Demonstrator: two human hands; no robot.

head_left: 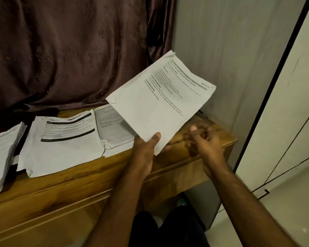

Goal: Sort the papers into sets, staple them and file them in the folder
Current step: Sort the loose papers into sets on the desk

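Holding one printed set of papers [161, 102] aloft by its near corner, pinched in the left hand [146, 148], apparently to match it against three stacks [64, 138] on the wooden table [168, 166]; right hand [203, 141] motion-blurred, grip indeterminable.

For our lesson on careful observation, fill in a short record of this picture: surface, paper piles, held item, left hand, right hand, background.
surface: wooden table
paper piles: three piles side by side on the table's left part
held item: set of printed sheets, lifted and tilted above the table
left hand: left hand pinches the set's lower corner
right hand: right hand blurred over the table, fingers curled, grasp unclear
background: dark curtain
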